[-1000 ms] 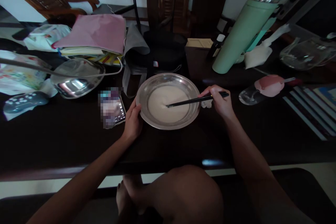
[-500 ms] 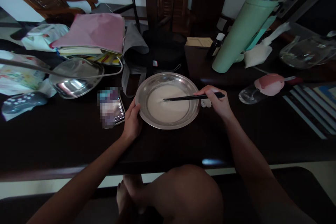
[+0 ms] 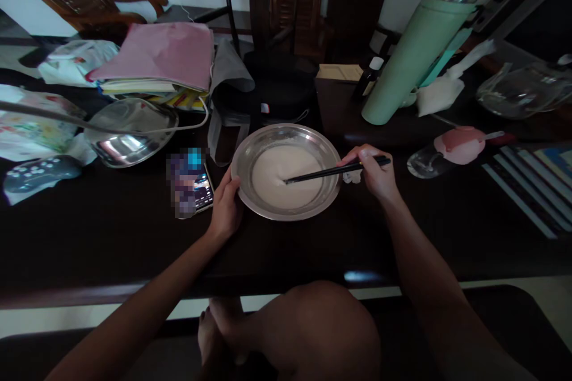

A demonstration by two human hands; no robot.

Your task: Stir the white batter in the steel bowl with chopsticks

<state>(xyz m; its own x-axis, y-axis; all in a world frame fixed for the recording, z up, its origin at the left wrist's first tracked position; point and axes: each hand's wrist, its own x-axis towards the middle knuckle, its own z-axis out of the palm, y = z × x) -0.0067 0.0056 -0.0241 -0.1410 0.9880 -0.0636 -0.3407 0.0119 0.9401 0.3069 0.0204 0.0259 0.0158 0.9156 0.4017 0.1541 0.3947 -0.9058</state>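
A round steel bowl (image 3: 245, 190) with a wide rim stands on the dark table in front of me. Inside it is a pale, creamy liquid (image 3: 279, 164). My left hand (image 3: 227, 205) grips the bowl's left rim, thumb on top and the other fingers around the outside. Pinched in my right hand (image 3: 376, 171) is a pair of black chopsticks (image 3: 326, 172), slanting down to the left over the bowl's right rim. Their tips dip into the liquid near its middle.
Left of the bowl lies a lit phone (image 3: 192, 184). Further left are a steel lid or basin (image 3: 131, 152) and a game controller (image 3: 42, 174). A tall green thermos (image 3: 415, 59) stands behind on the right, with a pink-topped clear bottle (image 3: 460, 146) nearer and books (image 3: 527, 190) beyond.
My right hand has shifted slightly right and toward me, and the chopstick tips have moved the same way through the liquid. The left hand keeps its hold on the rim.
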